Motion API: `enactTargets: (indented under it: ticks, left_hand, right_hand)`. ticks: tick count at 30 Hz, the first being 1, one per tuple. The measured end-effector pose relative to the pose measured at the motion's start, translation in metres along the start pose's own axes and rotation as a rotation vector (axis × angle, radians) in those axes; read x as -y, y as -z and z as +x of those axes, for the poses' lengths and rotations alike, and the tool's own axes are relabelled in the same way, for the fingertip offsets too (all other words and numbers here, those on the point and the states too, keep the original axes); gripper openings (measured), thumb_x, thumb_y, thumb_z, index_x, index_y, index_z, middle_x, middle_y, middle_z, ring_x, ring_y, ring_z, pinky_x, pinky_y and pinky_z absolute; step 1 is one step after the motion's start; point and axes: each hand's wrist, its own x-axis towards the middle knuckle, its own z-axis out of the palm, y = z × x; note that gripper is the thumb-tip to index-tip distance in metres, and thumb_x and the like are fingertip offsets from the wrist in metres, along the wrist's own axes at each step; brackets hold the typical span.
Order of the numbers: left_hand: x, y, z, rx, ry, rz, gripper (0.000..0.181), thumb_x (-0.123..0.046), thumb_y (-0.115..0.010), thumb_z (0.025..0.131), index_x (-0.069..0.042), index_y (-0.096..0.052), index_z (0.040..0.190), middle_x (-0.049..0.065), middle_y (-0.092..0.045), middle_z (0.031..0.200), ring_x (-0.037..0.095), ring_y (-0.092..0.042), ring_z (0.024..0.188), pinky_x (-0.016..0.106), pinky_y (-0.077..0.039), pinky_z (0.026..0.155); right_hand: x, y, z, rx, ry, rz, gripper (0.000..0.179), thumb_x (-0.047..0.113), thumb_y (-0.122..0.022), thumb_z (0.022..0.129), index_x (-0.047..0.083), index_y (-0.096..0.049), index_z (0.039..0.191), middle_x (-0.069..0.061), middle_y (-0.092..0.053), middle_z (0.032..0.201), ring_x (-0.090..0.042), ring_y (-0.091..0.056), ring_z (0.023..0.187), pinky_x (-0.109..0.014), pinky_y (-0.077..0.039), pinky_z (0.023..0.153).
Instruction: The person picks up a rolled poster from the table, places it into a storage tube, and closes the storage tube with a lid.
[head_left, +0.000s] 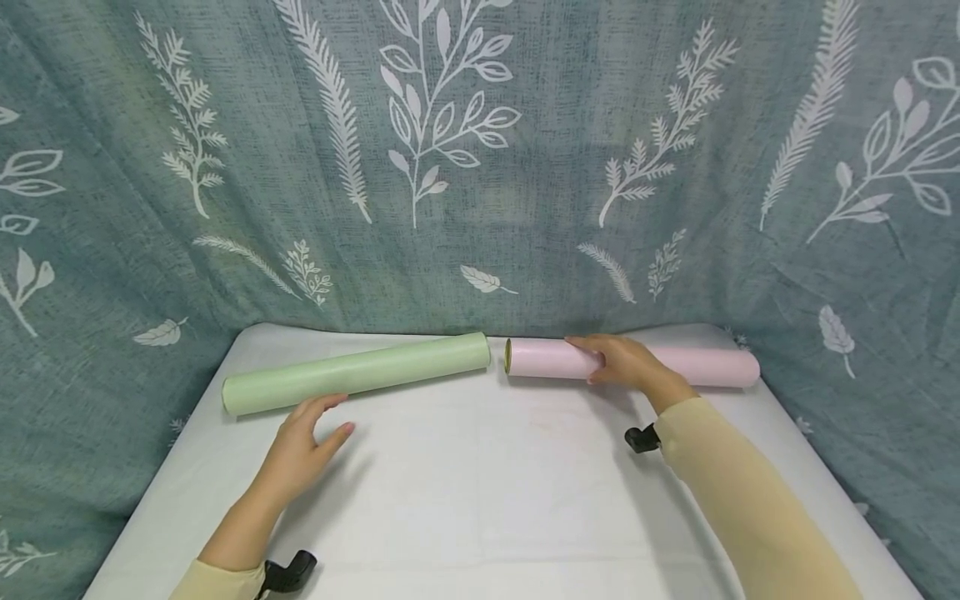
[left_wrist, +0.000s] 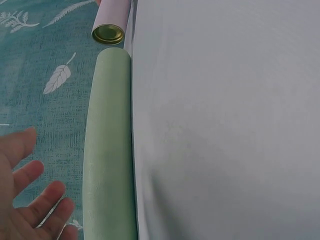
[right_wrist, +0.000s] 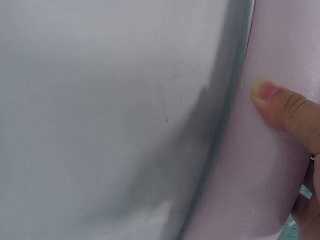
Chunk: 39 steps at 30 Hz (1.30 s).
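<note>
A pink tube with a gold metal end cap lies along the back right of the white table. My right hand grips it left of its middle, the thumb on the near side and the fingers over the top and far side. To the left lies a pale green tube, slightly slanted, its right end just short of the pink one. Close in front of the green tube is my left hand, its fingers relaxed and spread, with nothing in it.
A white cloth covers the table. Behind it and at both sides hangs a blue-green curtain with white leaf prints, close to the back edge. A black wrist device shows at each sleeve.
</note>
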Motion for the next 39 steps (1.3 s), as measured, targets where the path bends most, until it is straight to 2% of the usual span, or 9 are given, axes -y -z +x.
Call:
enactTargets:
  ticks: [5,12,16,19,23,27,33,39]
  left_hand:
    - [0.001,0.001,0.000,0.001,0.008,0.009,0.051,-0.034,-0.065,0.099,-0.007,-0.054,0.140,0.020,-0.052,0.138,0.045,-0.047,0.128,0.064,-0.039,0.101]
    - [0.001,0.006,0.000,-0.009,0.002,0.034,0.050,-0.032,-0.065,0.099,-0.005,-0.055,0.139,0.022,-0.051,0.138,0.046,-0.047,0.129,0.064,-0.038,0.102]
    - [0.003,0.010,-0.001,-0.020,0.009,0.052,0.050,-0.032,-0.066,0.099,-0.006,-0.054,0.140,0.022,-0.051,0.137,0.046,-0.046,0.129,0.065,-0.035,0.102]
    - [0.004,0.011,-0.003,-0.031,0.015,0.068,0.049,-0.031,-0.066,0.098,-0.006,-0.054,0.139,0.022,-0.051,0.137,0.046,-0.044,0.129,0.065,-0.033,0.101]
    - [0.006,0.012,-0.004,-0.047,0.001,0.087,0.049,-0.028,-0.068,0.098,-0.005,-0.055,0.139,0.024,-0.051,0.135,0.046,-0.044,0.128,0.065,-0.031,0.100]
    - [0.009,0.013,-0.005,-0.061,-0.008,0.115,0.049,-0.025,-0.069,0.096,-0.004,-0.055,0.138,0.024,-0.052,0.133,0.047,-0.045,0.125,0.064,-0.031,0.098]
    - [0.011,0.012,-0.005,-0.049,-0.006,0.155,0.050,-0.025,-0.069,0.096,-0.004,-0.054,0.139,0.024,-0.052,0.133,0.047,-0.044,0.123,0.064,-0.031,0.098]
    - [0.010,0.010,-0.005,-0.067,-0.043,0.202,0.051,-0.024,-0.071,0.094,-0.003,-0.055,0.137,0.024,-0.054,0.130,0.047,-0.046,0.120,0.063,-0.032,0.096]
  right_hand:
    - [-0.003,-0.002,0.001,0.016,-0.016,-0.008,0.083,0.018,-0.086,0.079,0.021,-0.046,0.152,-0.017,-0.054,0.145,-0.031,-0.062,0.107,-0.057,-0.047,0.094]
    - [-0.005,-0.009,-0.001,0.010,0.004,-0.015,0.082,0.015,-0.086,0.080,0.018,-0.046,0.152,-0.020,-0.056,0.139,-0.023,-0.061,0.088,-0.056,-0.048,0.088]
    - [-0.004,-0.009,0.000,0.014,0.010,-0.011,0.081,0.014,-0.084,0.081,0.017,-0.045,0.152,-0.021,-0.052,0.144,-0.033,-0.062,0.106,-0.058,-0.045,0.097]
    - [-0.003,-0.007,0.001,0.011,0.017,0.006,0.078,0.013,-0.083,0.083,0.014,-0.046,0.152,-0.021,-0.049,0.147,-0.043,-0.052,0.127,-0.061,-0.039,0.106]
    - [-0.004,-0.005,0.000,0.005,0.029,0.013,0.072,0.012,-0.080,0.085,0.008,-0.047,0.149,-0.022,-0.049,0.147,-0.046,-0.043,0.135,-0.061,-0.034,0.110]
    - [-0.003,-0.002,-0.003,0.000,0.029,0.012,0.066,0.013,-0.078,0.088,0.005,-0.050,0.147,-0.024,-0.049,0.146,-0.047,-0.042,0.135,-0.061,-0.032,0.111]
    - [0.005,0.009,-0.019,-0.033,-0.041,-0.009,0.056,0.018,-0.071,0.094,0.006,-0.053,0.145,-0.026,-0.045,0.149,-0.048,-0.040,0.136,-0.064,-0.033,0.109]
    - [0.016,0.020,-0.044,-0.159,-0.068,-0.017,0.049,0.020,-0.067,0.098,0.007,-0.055,0.143,-0.019,-0.047,0.149,-0.046,-0.044,0.133,-0.065,-0.039,0.103]
